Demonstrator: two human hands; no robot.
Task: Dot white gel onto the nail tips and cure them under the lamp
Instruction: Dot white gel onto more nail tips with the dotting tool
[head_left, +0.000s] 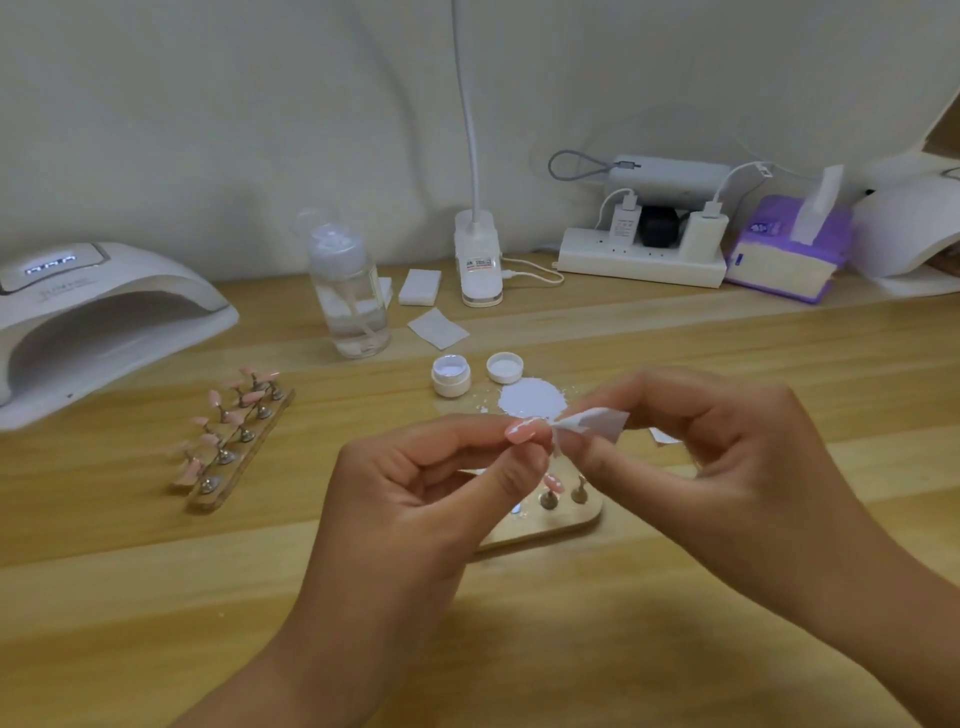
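My left hand (415, 483) pinches a pink nail tip (523, 430) with white marks on it, above the wooden table. My right hand (727, 441) pinches a folded white wipe (597, 422) whose corner touches the tip's end. Below the hands lies a wooden holder (545, 525) with metal stands and one pink tip (554, 483). An open white gel jar (451, 375) and its lid (504, 367) sit behind, beside a patch of white gel (531, 399) on the table. A white curing lamp (98, 317) stands at the far left.
A second wooden holder (236, 447) carries several pink tips at left. A clear pump bottle (349, 296), white pads (420, 287), a clip lamp (478, 260), a power strip (641, 254), a purple tissue pack (787, 249) and another white lamp (909, 228) line the back.
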